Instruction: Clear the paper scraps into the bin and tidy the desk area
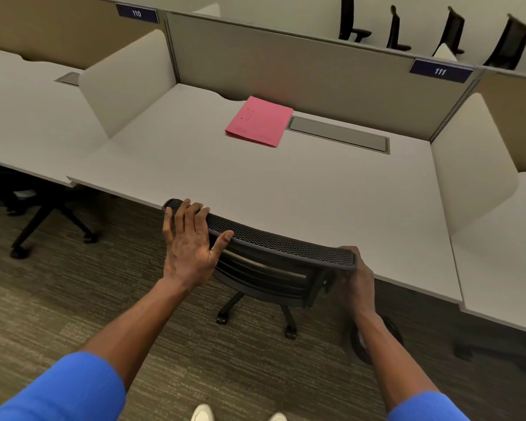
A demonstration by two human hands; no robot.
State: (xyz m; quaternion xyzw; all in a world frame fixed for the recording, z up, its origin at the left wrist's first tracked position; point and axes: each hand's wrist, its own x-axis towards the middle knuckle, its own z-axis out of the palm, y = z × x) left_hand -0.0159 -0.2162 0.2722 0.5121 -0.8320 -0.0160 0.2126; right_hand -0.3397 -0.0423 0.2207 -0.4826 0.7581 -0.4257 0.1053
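Blue sleeves (pixel 73 390) lowest in view; L hand (pixel 189 244) lies spread, fingers open, on top edge of black mesh office chair back (pixel 274 241), R hand (pixel 354 275) curled round its far right corner. Pink paper folder (pixel 258 121) sits well beyond both hands, far across white table (pixel 255 183), just beside grey cable hatch (pixel 339 133). Chair back touches table's near edge.

White desk (pixel 286 189) bears a closed pink folder (pixel 258 121) lying flat near its back edge

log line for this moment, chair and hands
stage: tucking chair | left hand: flat on chair back | right hand: gripping its right end | desk: pink folder
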